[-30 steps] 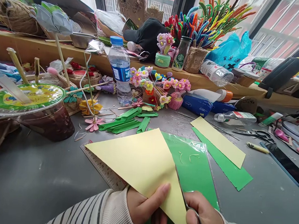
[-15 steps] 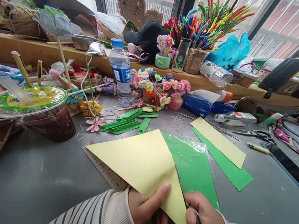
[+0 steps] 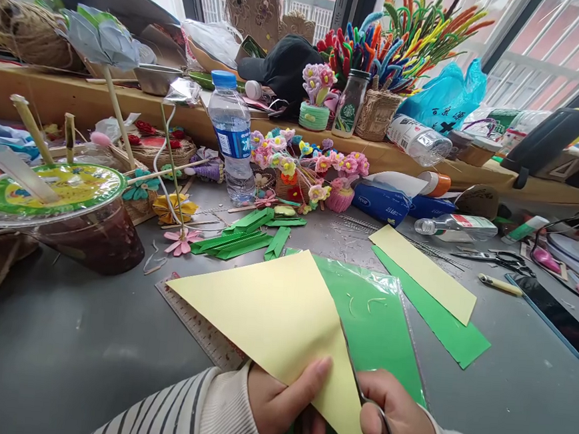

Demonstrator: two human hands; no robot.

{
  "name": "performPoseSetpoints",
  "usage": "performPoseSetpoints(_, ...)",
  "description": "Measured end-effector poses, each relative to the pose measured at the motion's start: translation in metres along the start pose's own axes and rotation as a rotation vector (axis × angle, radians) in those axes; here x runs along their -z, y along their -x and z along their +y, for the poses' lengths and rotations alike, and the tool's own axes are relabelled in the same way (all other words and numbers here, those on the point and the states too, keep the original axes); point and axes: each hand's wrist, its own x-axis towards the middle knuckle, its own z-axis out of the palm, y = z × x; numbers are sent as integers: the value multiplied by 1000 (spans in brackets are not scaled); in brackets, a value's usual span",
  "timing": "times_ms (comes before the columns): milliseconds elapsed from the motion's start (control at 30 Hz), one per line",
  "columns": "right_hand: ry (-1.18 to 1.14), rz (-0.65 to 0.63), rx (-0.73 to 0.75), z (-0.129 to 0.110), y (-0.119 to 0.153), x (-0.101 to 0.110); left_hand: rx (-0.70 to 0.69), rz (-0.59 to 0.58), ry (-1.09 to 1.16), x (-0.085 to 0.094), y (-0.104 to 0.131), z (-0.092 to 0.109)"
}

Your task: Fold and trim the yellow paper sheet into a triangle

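Note:
A large pale yellow sheet of paper (image 3: 272,309) is held tilted over the table, its right edge running down towards me. My left hand (image 3: 290,401) pinches its lower part, thumb on top and fingers beneath. My right hand (image 3: 397,416) is closed on dark-handled scissors (image 3: 384,422), whose blades lie along the sheet's right edge. Under the paper is a green sheet in a clear sleeve (image 3: 376,317), with thin paper slivers on it. A patterned ruler-like strip (image 3: 205,327) shows beneath the yellow sheet's left side.
Yellow (image 3: 425,271) and green (image 3: 460,341) paper strips lie right, near a phone (image 3: 557,318) and other scissors (image 3: 511,261). Folded green pieces (image 3: 240,240) lie behind the sheet. A drink cup (image 3: 92,235) stands left; a water bottle (image 3: 232,145) and crafts line the back.
The view has shifted very slightly. Both hands, the yellow sheet and the scissors look almost the same as before.

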Motion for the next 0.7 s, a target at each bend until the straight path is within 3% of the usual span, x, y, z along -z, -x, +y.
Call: performPoseSetpoints(700,-66,16,4,0,-2,-1,11,12,-36,-2,3,3)
